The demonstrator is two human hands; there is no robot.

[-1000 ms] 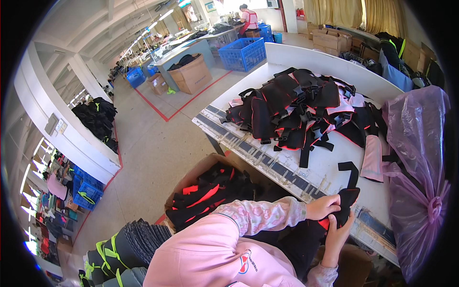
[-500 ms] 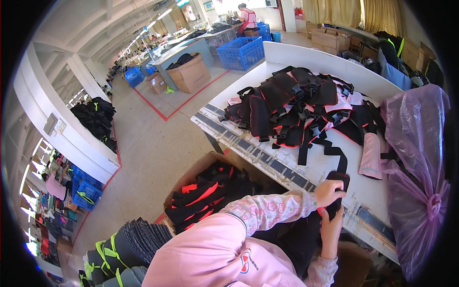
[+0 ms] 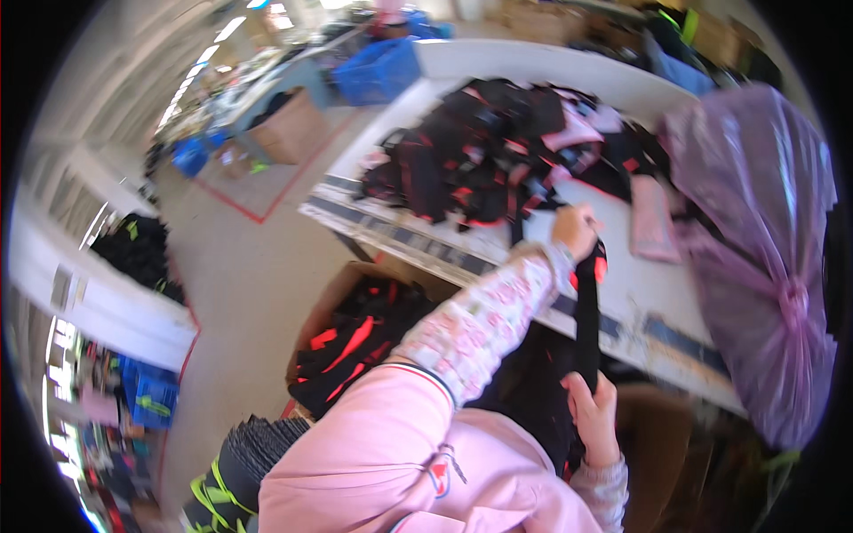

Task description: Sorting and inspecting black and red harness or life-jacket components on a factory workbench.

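Change: since a second ago both hands have parted; the upper one has climbed toward the pile, the lower one has dropped below the table's near edge, and the black strap now hangs long between them.
Right hand: the right hand [image 3: 593, 417] sits lowest and nearest, in front of the near edge, fingers curled shut around the strap's lower end.
Strap: the black strap [image 3: 586, 320] runs almost straight up and down, crossing the near edge of the white table [image 3: 622, 293]; a red patch shows near its top.
Left hand: the left hand [image 3: 574, 229], at the end of a floral pink sleeve [image 3: 480, 324], is over the tabletop just inside the near edge, fingers closed on the strap's upper end; the strap leaves its grip downward.
Box: a cardboard box [image 3: 355, 338] of black and red pieces stands on the floor below the near edge, left of the sleeve.
Pile: a heap of black and red garments [image 3: 480, 160] covers the middle of the tabletop, just beyond the left hand.
Bag: a knotted purple plastic bag [image 3: 764, 249] fills the right edge.
Far: blue crates [image 3: 378, 71] stand beyond the far left corner; blurred.
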